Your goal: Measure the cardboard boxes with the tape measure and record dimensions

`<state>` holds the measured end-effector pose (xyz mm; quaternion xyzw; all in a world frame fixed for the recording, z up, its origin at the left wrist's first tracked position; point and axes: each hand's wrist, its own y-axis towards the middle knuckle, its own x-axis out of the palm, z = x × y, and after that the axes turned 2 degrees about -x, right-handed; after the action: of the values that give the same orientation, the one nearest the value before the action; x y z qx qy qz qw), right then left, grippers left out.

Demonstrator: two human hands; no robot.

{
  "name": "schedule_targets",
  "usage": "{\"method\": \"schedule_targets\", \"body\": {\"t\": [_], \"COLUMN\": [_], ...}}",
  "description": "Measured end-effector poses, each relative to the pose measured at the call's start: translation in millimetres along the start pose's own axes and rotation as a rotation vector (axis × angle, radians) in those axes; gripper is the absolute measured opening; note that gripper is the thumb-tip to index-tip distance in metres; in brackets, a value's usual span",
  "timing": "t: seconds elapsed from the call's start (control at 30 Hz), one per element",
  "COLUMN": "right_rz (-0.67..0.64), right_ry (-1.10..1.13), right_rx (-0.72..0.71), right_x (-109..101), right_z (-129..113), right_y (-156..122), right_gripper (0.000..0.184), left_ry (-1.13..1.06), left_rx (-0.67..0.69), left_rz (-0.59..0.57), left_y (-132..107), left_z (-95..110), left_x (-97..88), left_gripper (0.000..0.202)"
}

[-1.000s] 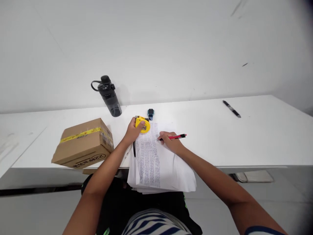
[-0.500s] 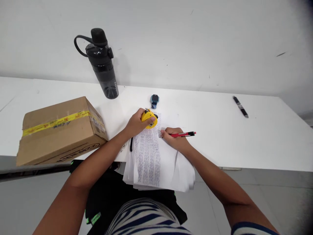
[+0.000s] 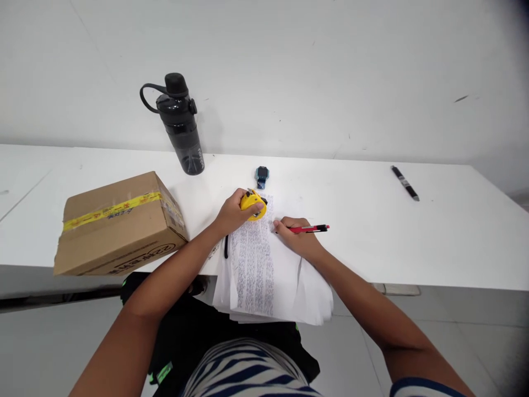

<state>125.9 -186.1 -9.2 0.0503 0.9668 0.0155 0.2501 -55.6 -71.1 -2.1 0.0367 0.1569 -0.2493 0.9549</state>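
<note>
My left hand (image 3: 233, 213) is closed around a yellow tape measure (image 3: 254, 205), over the upper part of a stack of paper (image 3: 289, 286). The top sheet carries several columns of dense blue handwriting. My right hand (image 3: 294, 234) pinches a red pen (image 3: 308, 229) with a black end, its tip down at the page just right of the written columns. The pen's point is too small to make out. The stack's lower end hangs over the table's front edge. A thin black object (image 3: 226, 246) lies along the stack's left side.
On the white table (image 3: 355, 237) a taped cardboard box (image 3: 119, 226) sits at the left, by my left forearm. Behind it stands a black water bottle (image 3: 182, 129). A smartwatch (image 3: 262, 175) lies beyond the paper, and a black pen (image 3: 405, 183) lies far right. A wall closes the back.
The view has shifted a little, so the box and bottle appear lower and further right. Both hands keep their holds on the tape measure and the red pen, almost unmoved over the paper.
</note>
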Motion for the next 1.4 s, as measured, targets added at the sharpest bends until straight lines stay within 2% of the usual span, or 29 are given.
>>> {"method": "schedule_targets", "body": {"t": [0.23,0.4,0.7,0.83,1.13,1.23,1.4], "right_rz": [0.058,-0.001,0.074,0.01,0.101,0.069,0.087], "right_ry": [-0.046,0.003,0.004,0.003,-0.019,-0.003,-0.027], "right_rx": [0.006,-0.02,-0.009,-0.017,-0.001,-0.002,-0.011], "right_x": [-0.1,-0.3,0.0,-0.8,-0.7,-1.1,0.1], "right_z": [0.8,2.2,-0.7,-1.4,-3.5,-2.9,-2.8], "right_y": [-1.2,-1.6,-1.8,-1.2,-4.2,-3.3,-6.3], "right_gripper": [0.046,0.044,0.047,0.042,0.048,0.047,0.046], "left_ry": [0.013,0.028,0.029,0.024,0.005,-0.008,-0.051], "left_rx": [-0.01,-0.001,0.023,0.023,0.037,0.043,0.084], "left_rz": [0.019,0.02,0.026,0.019,0.014,0.002,0.024], "left_y": [-1.3,-1.7,-1.1,-0.4,-2.4,-1.0,-2.3], "left_z": [3.2,3.9,2.3,0.8,2.0,-0.2,-3.5], "left_x": [0.0,-0.1,-0.1,0.3,-1.2,-1.5,1.2], "left_gripper": [0.046,0.046,0.045,0.044,0.045,0.044,0.044]}}
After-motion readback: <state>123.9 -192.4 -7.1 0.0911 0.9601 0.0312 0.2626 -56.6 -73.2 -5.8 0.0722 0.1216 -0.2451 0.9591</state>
